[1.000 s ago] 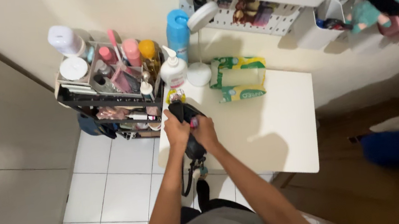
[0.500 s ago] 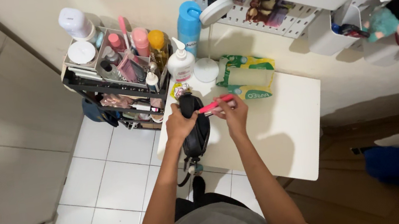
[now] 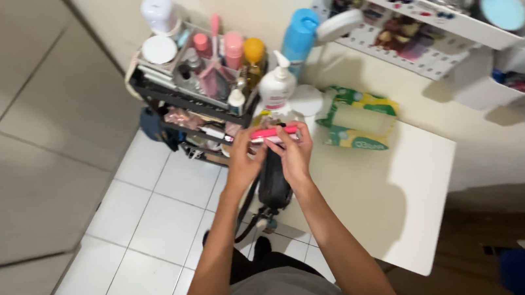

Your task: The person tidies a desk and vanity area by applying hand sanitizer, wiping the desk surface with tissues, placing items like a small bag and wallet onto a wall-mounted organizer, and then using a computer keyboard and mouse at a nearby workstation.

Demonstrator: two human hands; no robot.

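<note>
Both hands hold a slim pink tube-shaped cosmetic stick (image 3: 272,132) level above the far left corner of the white rectangular table (image 3: 380,200). Left hand (image 3: 245,159) pinches its left end, fingers closed on it; right hand (image 3: 295,153) pinches the right end, fingers closed on it too. Under the hands, a black soft pouch with a strap (image 3: 274,182) lies on the table's left edge, strap hanging off the edge. Just beyond the stick stands a white pump bottle (image 3: 277,88) at the far left corner, a blue spray can (image 3: 299,35) behind it against the wall. A green and yellow tissue pack (image 3: 359,126) lies along the far edge, right of the hands. Left of the table stands a black tiered rack of cosmetics (image 3: 195,102) on the white tile floor (image 3: 148,246).
</note>
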